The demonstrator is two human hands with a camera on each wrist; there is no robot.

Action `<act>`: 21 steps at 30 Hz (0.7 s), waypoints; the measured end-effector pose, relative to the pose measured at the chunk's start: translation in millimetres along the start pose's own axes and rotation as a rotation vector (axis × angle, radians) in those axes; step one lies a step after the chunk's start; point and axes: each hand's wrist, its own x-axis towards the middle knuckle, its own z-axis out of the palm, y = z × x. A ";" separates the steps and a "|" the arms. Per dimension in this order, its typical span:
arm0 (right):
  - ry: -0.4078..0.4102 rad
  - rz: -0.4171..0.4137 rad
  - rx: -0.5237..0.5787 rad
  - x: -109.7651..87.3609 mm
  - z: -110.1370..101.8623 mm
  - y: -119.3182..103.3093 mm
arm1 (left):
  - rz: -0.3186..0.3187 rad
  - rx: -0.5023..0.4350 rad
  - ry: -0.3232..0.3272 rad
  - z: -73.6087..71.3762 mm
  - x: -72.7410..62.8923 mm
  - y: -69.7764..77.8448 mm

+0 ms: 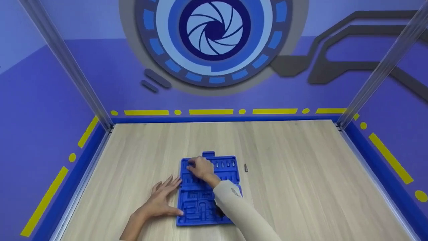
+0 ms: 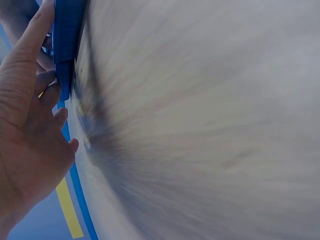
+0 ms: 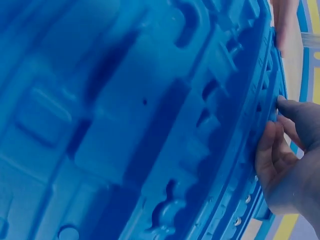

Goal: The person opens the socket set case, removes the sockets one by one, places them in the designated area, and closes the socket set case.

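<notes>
A blue plastic tool case (image 1: 209, 221) lies unfolded on the table, its moulded slots facing up. My right hand (image 1: 202, 168) reaches over the upper half, with bent fingers at the slots near its top left. In the right wrist view, the thumb and fingertips (image 3: 270, 132) pinch a small metal piece (image 3: 276, 115), mostly hidden by them. Small metal sockets (image 1: 223, 164) stand in a row right of this hand. My left hand (image 1: 158, 202) spreads along the case's left side, thumb on the lower corner and fingertips at the edge higher up.
A small pointed metal bit (image 1: 246, 168) lies on the wooden table (image 1: 301, 174), just right of the case. Purple-blue walls (image 1: 90, 77) with yellow marks and metal corner posts enclose the table at the back and both sides.
</notes>
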 end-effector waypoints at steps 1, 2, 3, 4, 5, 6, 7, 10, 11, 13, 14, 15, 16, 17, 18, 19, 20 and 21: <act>0.005 0.005 -0.004 0.4 0.2 -0.3 | -0.001 -0.001 0.000 0.0 0.2 0.0; 0.009 0.009 -0.005 0.8 0.1 -0.6 | -0.001 -0.001 0.000 0.0 0.2 0.1; 0.008 0.017 0.001 0.9 -0.4 -0.9 | -0.002 -0.003 -0.001 -0.1 0.3 0.3; 0.007 0.024 0.010 1.1 -0.8 -1.2 | -0.004 -0.003 -0.003 -0.2 0.5 0.4; 0.007 0.033 0.020 1.2 -1.3 -1.4 | -0.004 -0.001 -0.004 -0.4 0.9 0.4; 0.010 0.042 0.027 1.2 -1.9 -1.7 | -0.002 0.000 -0.004 -0.5 1.3 0.5; 0.010 0.053 0.032 0.8 -2.2 -2.0 | -0.001 0.001 -0.005 -0.4 1.4 0.7; 0.019 0.070 0.039 -0.2 -2.3 -2.8 | -0.004 -0.001 -0.004 -0.1 1.7 1.0; 0.024 0.070 0.038 -0.4 -2.3 -3.1 | -0.006 -0.003 -0.006 0.1 1.9 1.2; 0.023 0.072 0.035 -0.6 -2.8 -3.7 | -0.012 -0.006 -0.012 0.5 2.2 1.4; 0.019 0.072 0.034 -0.5 -3.1 -3.9 | -0.017 -0.011 -0.015 0.5 2.2 1.6; 0.018 0.070 0.031 -0.3 -3.5 -4.1 | -0.022 -0.011 -0.017 0.6 2.2 1.5; 0.013 0.070 0.032 -0.2 -4.1 -4.4 | -0.021 -0.008 -0.019 0.5 2.1 1.5; 0.006 0.072 0.034 0.1 -4.5 -4.7 | -0.022 -0.008 -0.019 0.5 2.1 1.3; -0.001 0.077 0.039 0.4 -4.9 -5.0 | -0.023 -0.008 -0.020 0.4 2.0 1.1; -0.006 0.077 0.043 0.7 -5.0 -5.3 | -0.025 -0.013 -0.021 0.0 1.5 1.1; -0.012 0.078 0.047 0.8 -5.0 -5.7 | -0.024 -0.009 -0.020 -0.3 1.2 1.0; -0.015 0.076 0.050 0.8 -4.7 -6.1 | -0.024 -0.006 -0.021 -0.7 1.0 1.0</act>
